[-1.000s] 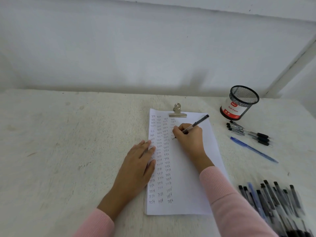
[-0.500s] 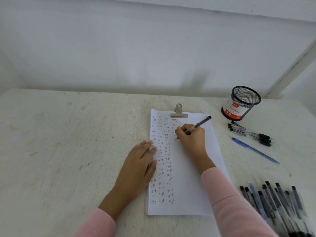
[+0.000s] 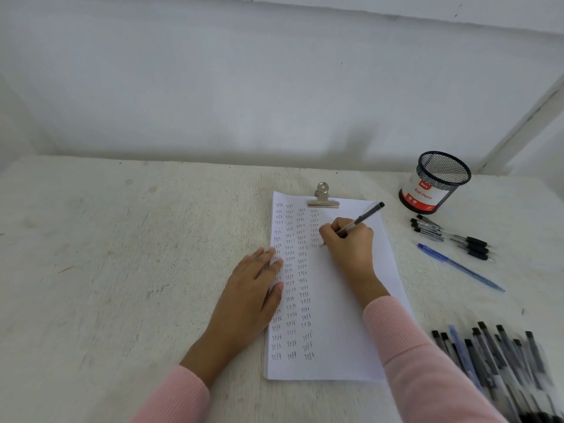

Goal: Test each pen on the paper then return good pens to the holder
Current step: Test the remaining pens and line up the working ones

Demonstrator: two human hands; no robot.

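Black pen (image 3: 363,217) pinched in my right hand (image 3: 348,239), tip down on paper (image 3: 335,315) at fourth column of "test" scribbles. My left hand (image 3: 250,288) flat, fingers straight, pressing paper's left edge. Metal clip (image 3: 323,198) at top of sheet. Mesh holder (image 3: 436,182) upright far right; few black pens (image 3: 451,238) plus blue pen (image 3: 457,267) lying near it. Big blurry pen pile (image 3: 500,361) bottom right on table (image 3: 122,270).

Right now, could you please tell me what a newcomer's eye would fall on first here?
At the centre, the right hand grips a black pen, writing on a clipped sheet of paper covered in columns of "test", while the left hand rests flat on its left edge. A black mesh pen holder stands far right, and a blurred pile of pens lies near right.
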